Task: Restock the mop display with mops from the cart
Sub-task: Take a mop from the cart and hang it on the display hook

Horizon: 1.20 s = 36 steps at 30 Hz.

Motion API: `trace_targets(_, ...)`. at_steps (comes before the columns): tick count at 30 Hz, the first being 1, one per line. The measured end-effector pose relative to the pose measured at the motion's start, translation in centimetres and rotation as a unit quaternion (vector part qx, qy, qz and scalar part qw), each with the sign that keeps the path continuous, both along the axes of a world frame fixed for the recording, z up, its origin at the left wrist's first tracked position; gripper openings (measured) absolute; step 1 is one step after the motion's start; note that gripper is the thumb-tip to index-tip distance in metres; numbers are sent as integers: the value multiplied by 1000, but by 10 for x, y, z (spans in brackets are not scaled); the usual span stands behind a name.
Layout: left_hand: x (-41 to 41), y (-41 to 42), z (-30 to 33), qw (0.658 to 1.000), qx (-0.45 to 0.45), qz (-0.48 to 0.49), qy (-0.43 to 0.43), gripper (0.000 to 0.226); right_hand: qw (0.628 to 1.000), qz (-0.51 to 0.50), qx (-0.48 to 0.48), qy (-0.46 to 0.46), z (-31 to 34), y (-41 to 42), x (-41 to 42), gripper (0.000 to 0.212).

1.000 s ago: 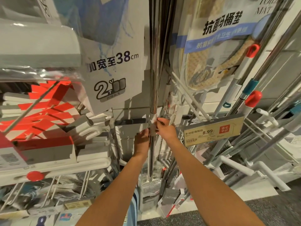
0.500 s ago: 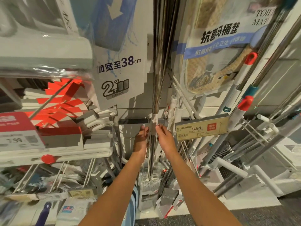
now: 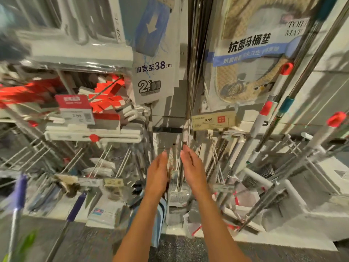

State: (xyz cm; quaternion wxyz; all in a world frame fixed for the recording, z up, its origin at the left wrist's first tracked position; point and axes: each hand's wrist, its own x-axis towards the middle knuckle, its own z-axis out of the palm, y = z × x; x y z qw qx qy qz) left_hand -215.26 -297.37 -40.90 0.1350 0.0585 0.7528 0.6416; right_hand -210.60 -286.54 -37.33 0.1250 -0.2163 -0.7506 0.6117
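A mop with a shiny steel pole [image 3: 189, 76] hangs upright in the middle of the display, its small head [image 3: 178, 195] low near the floor shelf. A white clip [image 3: 186, 129] sits on the pole by a dark rail [image 3: 167, 130]. My left hand [image 3: 157, 173] and my right hand [image 3: 191, 167] are just below that clip, either side of the pole, fingers stretched out and holding nothing. More mop poles [image 3: 268, 118] with red and teal collars lean at the right.
A yellow price tag [image 3: 213, 121] hangs right of the pole, a red and white price tag [image 3: 75, 110] at the left. Boxed mop heads [image 3: 94, 133] fill left hooks. Purple handles [image 3: 75, 207] stand low left. White mop frames [image 3: 264, 184] crowd the lower right.
Both hands let go of the clip on the pole and dropped down and back, fingers now apart. The view tilted downwards and is blurred at the edges.
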Motion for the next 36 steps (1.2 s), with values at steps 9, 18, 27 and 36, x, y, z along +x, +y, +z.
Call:
trace_targets(9,108,-94,22,924,-325,97,176,87,981,122,147,36,-13,-39,75,81)
trace_targets(18,185,-192,47,851,-455,209,161,79,939,279,191,67,-7,-130,117,75)
trace_targets(27,281,-293,62,825,-444,325,130,63,896,383,195,110,9,-241,171,79)
trace_targets(36,448,-408,49,804,-407,428,62,67,851,484,160,127,2,-367,295,61)
